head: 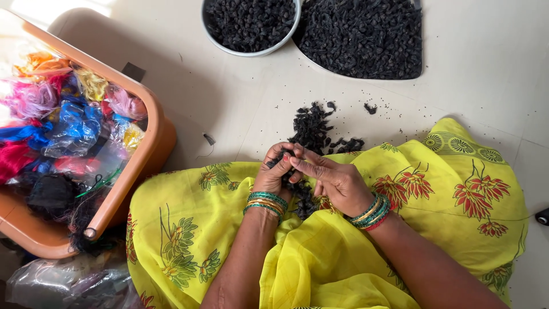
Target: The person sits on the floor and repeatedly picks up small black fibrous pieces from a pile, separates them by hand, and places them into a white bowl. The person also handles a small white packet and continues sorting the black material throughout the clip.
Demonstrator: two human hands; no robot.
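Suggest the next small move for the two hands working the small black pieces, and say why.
Probably the left hand and right hand finish working the small black piece pinched between them, then drop it. They meet over the yellow cloth, with a loose black pile just beyond and a bowl and heap of similar pieces further off.

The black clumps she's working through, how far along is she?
Looks done: a round bowl and a big flat heap beside it, both full of black pieces. In hand: left hand and right hand meet on one small black clump. Left: a loose black pile on the floor and more on the yellow cloth over her lap.
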